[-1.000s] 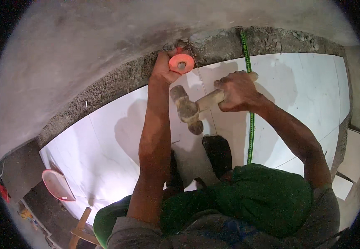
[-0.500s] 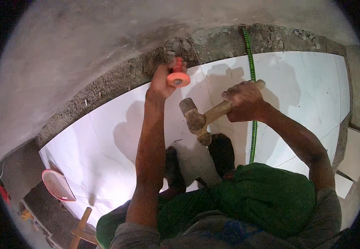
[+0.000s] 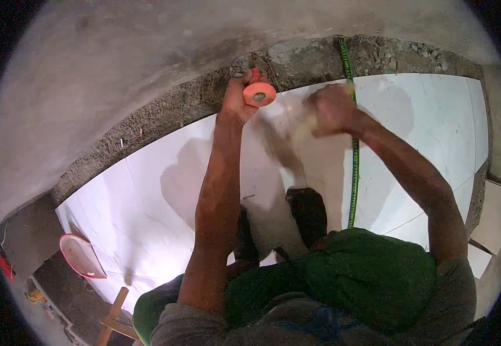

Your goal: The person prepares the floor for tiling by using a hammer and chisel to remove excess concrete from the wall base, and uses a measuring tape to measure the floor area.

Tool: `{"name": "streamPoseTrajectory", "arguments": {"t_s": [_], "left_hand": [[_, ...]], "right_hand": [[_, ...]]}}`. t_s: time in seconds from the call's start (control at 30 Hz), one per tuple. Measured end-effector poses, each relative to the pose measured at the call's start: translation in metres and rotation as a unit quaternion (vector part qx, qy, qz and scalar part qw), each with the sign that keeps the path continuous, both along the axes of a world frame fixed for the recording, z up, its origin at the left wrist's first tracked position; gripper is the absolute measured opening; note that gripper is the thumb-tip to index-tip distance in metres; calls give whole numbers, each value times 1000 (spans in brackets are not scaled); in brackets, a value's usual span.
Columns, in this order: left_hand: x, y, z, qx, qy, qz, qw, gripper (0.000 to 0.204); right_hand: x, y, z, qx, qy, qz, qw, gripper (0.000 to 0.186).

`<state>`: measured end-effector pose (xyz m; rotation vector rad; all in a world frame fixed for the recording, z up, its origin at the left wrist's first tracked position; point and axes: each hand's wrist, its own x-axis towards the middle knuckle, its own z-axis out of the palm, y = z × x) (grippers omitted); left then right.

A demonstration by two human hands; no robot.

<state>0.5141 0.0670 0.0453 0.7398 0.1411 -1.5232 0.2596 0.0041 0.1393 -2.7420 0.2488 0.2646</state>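
Note:
My left hand (image 3: 236,104) is closed around the ribbed red grip of a chisel (image 3: 268,96) with a round hand guard. The chisel stands over the rough strip by the wall, its struck end facing up; its tip is hidden below my hand. My right hand (image 3: 332,109) grips the wooden handle of a hammer, which is smeared by motion. The blurred hammer head (image 3: 279,145) is just right of and nearer than the chisel guard, apart from it.
White floor tiles (image 3: 435,121) lie around my feet (image 3: 308,216). Broken concrete (image 3: 314,63) runs along the wall (image 3: 146,46). A green tape-like strip (image 3: 354,190) crosses the tiles. At left are a red-rimmed pan (image 3: 80,258) and a wooden piece (image 3: 113,314).
My left hand and the chisel have shifted a little right and toward the wall. My right hand has moved left and farther away, the hammer swinging into a blur.

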Motion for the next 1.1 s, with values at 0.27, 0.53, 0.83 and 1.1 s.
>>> {"name": "streamPoseTrajectory", "arguments": {"t_s": [0.27, 0.53, 0.83, 1.1], "left_hand": [[18, -4, 7, 3, 35, -26, 999, 8], [10, -4, 22, 66, -24, -28, 997, 8], [21, -21, -10, -163, -311, -78, 933, 24], [33, -16, 11, 133, -19, -23, 991, 23]], "right_hand": [[8, 35, 29, 28, -146, -14, 989, 53], [5, 25, 7, -11, -6, -171, 985, 51], [-3, 21, -6, -9, -71, -253, 965, 29], [-11, 49, 24, 51, 6, -271, 961, 31]]}}
